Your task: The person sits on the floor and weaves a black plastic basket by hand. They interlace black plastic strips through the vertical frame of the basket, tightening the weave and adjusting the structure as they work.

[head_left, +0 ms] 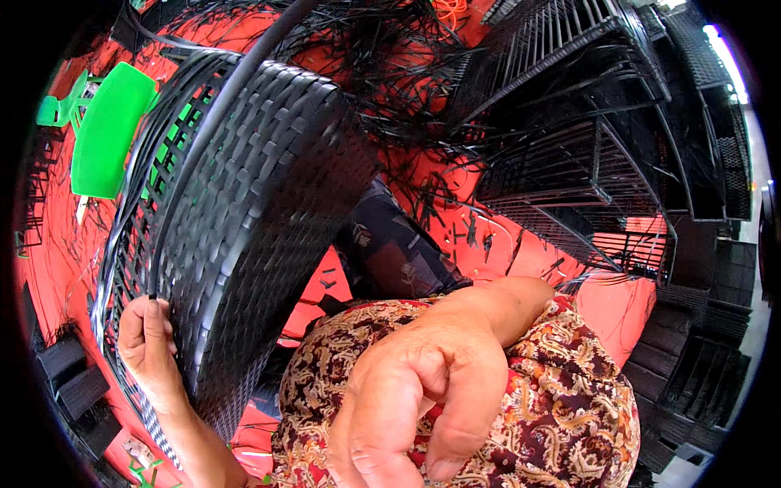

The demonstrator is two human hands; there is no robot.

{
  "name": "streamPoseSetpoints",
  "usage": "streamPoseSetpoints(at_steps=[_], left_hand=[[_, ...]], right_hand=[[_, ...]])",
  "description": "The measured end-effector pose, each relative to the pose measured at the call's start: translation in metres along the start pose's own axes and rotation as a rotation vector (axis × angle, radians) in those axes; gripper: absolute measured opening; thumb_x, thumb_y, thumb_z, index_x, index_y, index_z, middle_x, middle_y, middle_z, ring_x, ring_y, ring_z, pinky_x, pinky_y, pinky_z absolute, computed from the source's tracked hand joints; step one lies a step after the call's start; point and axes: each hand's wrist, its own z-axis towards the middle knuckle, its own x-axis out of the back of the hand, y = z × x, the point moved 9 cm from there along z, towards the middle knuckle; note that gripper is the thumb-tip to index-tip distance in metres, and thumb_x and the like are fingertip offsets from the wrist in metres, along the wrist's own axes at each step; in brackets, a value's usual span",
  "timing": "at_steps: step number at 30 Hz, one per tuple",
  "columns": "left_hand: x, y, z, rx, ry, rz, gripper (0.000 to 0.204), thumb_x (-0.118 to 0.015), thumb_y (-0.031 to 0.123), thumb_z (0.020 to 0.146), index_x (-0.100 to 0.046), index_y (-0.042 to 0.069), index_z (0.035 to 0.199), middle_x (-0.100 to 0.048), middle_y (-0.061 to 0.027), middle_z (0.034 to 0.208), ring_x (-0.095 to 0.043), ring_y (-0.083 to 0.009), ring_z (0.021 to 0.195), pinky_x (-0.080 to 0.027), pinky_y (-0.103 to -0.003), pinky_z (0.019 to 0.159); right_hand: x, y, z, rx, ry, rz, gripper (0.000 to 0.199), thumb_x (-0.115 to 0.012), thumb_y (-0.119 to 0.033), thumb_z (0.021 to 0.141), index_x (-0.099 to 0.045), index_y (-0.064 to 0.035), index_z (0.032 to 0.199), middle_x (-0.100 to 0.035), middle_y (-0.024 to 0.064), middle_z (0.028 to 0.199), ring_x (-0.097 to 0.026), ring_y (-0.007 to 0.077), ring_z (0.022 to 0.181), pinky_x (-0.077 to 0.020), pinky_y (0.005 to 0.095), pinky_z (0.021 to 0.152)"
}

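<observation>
A large black woven wicker chair frame (260, 211) stands tilted in front of me, its woven panel facing right. My left hand (150, 350) grips the frame's lower left rim, fingers curled over the edge beside loose black strips. My right hand (419, 398) is close to the camera, over my patterned red and cream clothing (561, 407), with its fingers curled in; a thin pale thing may sit between thumb and fingers, but I cannot tell what it is.
The floor (561, 260) is red and littered with black strip offcuts (455, 220). Stacked black metal furniture frames (586, 130) fill the upper right. A green plastic chair (106, 130) stands at the upper left. Dark woven pieces (73, 374) lie at the lower left.
</observation>
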Motion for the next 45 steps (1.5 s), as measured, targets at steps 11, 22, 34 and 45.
streamPoseSetpoints(at_steps=[11, 22, 34, 45], left_hand=[[0.002, -0.005, 0.001, -0.023, -0.008, 0.014, 0.017, -0.054, 0.020, 0.094, -0.061, 0.007, 0.086, -0.048, 0.0060, 0.065, -0.032, 0.0006, 0.049, -0.022, -0.016, 0.043], [0.005, -0.022, 0.018, -0.050, -0.028, -0.047, 0.020, -0.053, 0.024, 0.095, -0.060, 0.009, 0.084, -0.044, 0.0085, 0.063, -0.028, 0.0015, 0.048, -0.018, -0.016, 0.042], [0.011, -0.029, 0.039, -0.112, -0.056, -0.051, 0.024, -0.052, 0.028, 0.095, -0.060, 0.009, 0.082, -0.045, 0.0076, 0.061, -0.030, 0.0011, 0.046, -0.019, -0.016, 0.040], [0.006, -0.023, 0.038, -0.182, -0.092, -0.120, 0.021, -0.053, 0.028, 0.095, -0.058, 0.013, 0.080, -0.045, 0.0085, 0.060, -0.032, 0.0013, 0.044, -0.022, -0.016, 0.038]], right_hand=[[0.003, -0.005, 0.001, -0.176, 0.276, 0.040, 0.017, -0.058, -0.008, 0.087, -0.063, 0.0068, 0.095, -0.064, 0.0119, 0.091, -0.060, 0.0188, 0.083, -0.0456, 0.0287, 0.077], [-0.002, -0.096, -0.101, 0.079, 0.703, -0.699, 0.019, -0.054, -0.015, 0.091, -0.063, 0.0022, 0.092, -0.064, 0.0126, 0.087, -0.061, 0.0203, 0.078, -0.0476, 0.0318, 0.069], [-0.139, -0.313, -0.368, 0.166, 2.199, -2.665, 0.080, -0.077, -0.026, 0.068, -0.037, -0.0041, 0.134, -0.053, 0.0181, 0.125, -0.050, 0.0310, 0.114, -0.0280, 0.0429, 0.100], [-0.139, -0.315, -0.359, -0.724, 2.232, -2.757, 0.051, -0.061, -0.034, 0.076, -0.050, -0.0072, 0.117, -0.066, 0.0186, 0.085, -0.063, 0.0336, 0.087, -0.0386, 0.0428, 0.087]])
